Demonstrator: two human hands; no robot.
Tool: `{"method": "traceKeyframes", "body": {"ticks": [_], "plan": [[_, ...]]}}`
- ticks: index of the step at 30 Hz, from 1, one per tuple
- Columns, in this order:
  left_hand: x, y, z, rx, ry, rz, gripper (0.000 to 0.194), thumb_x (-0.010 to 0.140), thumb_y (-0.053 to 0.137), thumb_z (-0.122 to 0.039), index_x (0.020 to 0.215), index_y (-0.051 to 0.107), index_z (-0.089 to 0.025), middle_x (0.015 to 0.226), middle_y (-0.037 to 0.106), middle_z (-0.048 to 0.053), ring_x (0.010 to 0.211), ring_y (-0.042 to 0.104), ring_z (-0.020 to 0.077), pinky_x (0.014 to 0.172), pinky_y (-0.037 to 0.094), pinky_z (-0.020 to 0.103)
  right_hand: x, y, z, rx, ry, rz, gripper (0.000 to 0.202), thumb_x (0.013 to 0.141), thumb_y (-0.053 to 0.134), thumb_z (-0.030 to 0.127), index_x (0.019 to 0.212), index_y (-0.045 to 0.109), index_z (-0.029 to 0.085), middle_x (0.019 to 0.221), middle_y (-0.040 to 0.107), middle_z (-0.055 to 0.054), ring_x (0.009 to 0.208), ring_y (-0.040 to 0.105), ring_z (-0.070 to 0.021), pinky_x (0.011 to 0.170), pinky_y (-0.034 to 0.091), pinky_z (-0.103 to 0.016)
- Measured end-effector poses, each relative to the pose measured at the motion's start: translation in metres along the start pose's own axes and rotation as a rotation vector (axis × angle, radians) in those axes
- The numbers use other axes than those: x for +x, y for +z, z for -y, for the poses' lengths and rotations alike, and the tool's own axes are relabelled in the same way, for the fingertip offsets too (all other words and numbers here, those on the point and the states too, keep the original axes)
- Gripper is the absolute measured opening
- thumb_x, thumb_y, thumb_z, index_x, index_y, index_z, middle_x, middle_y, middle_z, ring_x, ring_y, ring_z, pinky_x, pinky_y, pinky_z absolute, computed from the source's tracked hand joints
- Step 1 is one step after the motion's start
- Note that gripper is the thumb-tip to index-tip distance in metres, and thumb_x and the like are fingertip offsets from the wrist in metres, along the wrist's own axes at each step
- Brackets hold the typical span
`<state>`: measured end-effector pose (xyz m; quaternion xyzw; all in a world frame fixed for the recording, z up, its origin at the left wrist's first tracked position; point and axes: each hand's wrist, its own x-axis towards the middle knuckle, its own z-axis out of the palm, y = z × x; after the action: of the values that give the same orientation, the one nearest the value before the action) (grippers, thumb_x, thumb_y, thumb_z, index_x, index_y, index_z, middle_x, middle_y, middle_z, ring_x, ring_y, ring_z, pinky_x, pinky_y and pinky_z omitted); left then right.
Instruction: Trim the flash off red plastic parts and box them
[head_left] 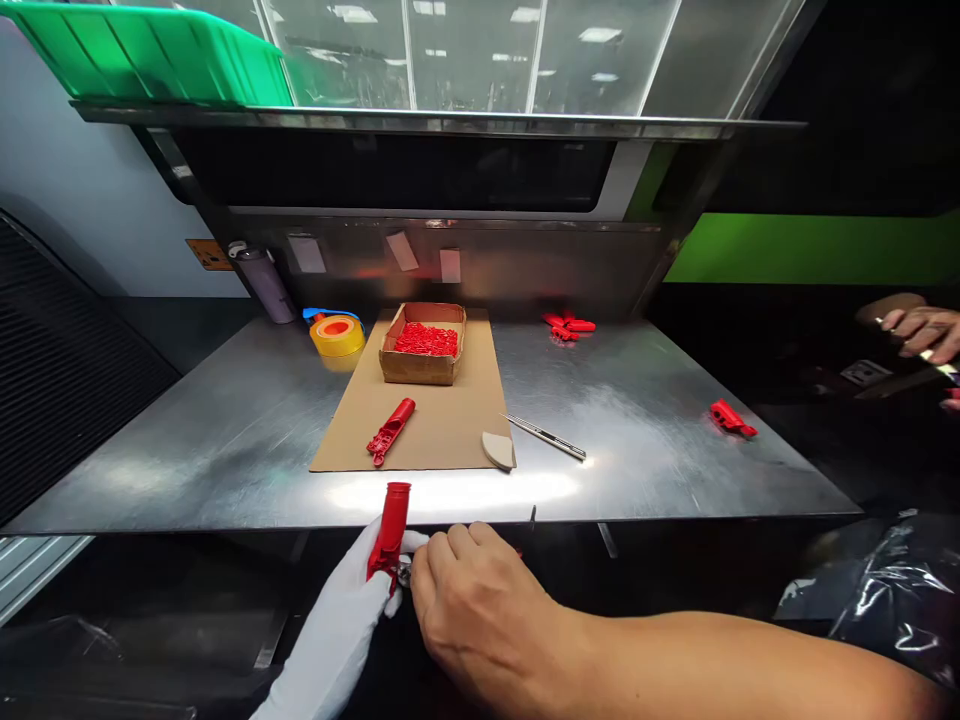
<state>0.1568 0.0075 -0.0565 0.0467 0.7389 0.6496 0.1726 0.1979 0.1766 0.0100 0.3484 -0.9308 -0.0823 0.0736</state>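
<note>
My left hand point(349, 605), in a white glove, is wrapped round a red tubular part point(394, 520) held upright just in front of the table edge. My bare right hand point(472, 600) is closed beside it, its curled fingers close to a small metal piece point(405, 573) at the part's lower end. What those fingers hold is hidden. Another red part point(391, 432) lies on the cardboard sheet point(450, 430), behind my hands. Farther back on the sheet stands a cardboard box point(420, 370) of small red pieces point(426, 340).
A cutter knife point(547, 437) and a pale rounded piece point(496, 450) lie right of centre. Yellow tape point(337, 336) and a bottle point(266, 285) stand back left. Red parts point(568, 326) lie back right, another point(731, 418) farther right. Another person's hands point(922, 328) show at far right.
</note>
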Motion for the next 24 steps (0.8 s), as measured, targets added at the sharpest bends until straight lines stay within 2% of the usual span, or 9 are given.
{"method": "traceKeyframes", "body": {"ticks": [3,8,14,17,19,24], "plan": [[0.003,-0.002,0.002,-0.001,0.03,0.006,0.027,0.077,0.056,-0.023,0.103,0.062,-0.018,0.076,0.063,0.0,0.063,0.049,0.0173,0.061,0.046,0.028,0.001,0.003,0.002,-0.003,0.045,-0.007,0.006,0.082,0.057,0.01,0.081,0.053,0.014,0.072,0.045,-0.007,0.062,0.041,-0.0225,0.051,0.037,-0.032],[0.004,-0.002,0.003,-0.007,0.075,-0.008,0.029,0.08,0.055,-0.025,0.108,0.063,-0.019,0.074,0.061,-0.001,0.063,0.048,0.0173,0.062,0.047,0.027,0.001,0.0,0.004,-0.021,0.141,-0.017,0.008,0.08,0.059,0.014,0.088,0.056,0.012,0.08,0.048,-0.01,0.07,0.043,-0.025,0.065,0.042,-0.038],[0.005,-0.003,0.008,-0.007,0.066,0.017,0.031,0.082,0.055,-0.022,0.112,0.061,-0.019,0.084,0.063,0.0,0.067,0.05,0.0164,0.071,0.048,0.027,0.002,0.0,0.004,-0.019,0.128,-0.02,0.015,0.078,0.063,0.018,0.09,0.058,0.011,0.083,0.047,-0.011,0.073,0.042,-0.0262,0.067,0.042,-0.04],[0.005,-0.004,0.008,-0.023,0.061,0.051,0.03,0.082,0.055,-0.024,0.111,0.061,-0.019,0.079,0.061,-0.001,0.065,0.047,0.0163,0.066,0.047,0.026,0.002,0.002,0.003,-0.013,0.13,-0.027,0.015,0.076,0.065,0.019,0.087,0.056,0.012,0.08,0.046,-0.01,0.071,0.041,-0.0259,0.065,0.042,-0.039],[0.005,-0.004,0.006,-0.035,0.047,0.057,0.028,0.081,0.056,-0.026,0.108,0.063,-0.02,0.079,0.062,0.0,0.065,0.048,0.0168,0.063,0.046,0.026,0.002,0.003,0.003,-0.004,0.118,-0.02,0.013,0.077,0.065,0.018,0.085,0.056,0.013,0.077,0.046,-0.009,0.069,0.041,-0.0251,0.063,0.042,-0.038],[0.005,0.003,-0.007,-0.064,0.057,0.063,0.011,0.078,0.061,-0.026,0.086,0.066,-0.02,0.077,0.062,0.001,0.069,0.052,0.0191,0.068,0.048,0.029,0.004,0.004,0.003,0.031,0.09,0.044,0.009,0.083,0.062,0.012,0.081,0.054,0.014,0.072,0.046,-0.006,0.063,0.042,-0.0228,0.057,0.04,-0.034]]}}
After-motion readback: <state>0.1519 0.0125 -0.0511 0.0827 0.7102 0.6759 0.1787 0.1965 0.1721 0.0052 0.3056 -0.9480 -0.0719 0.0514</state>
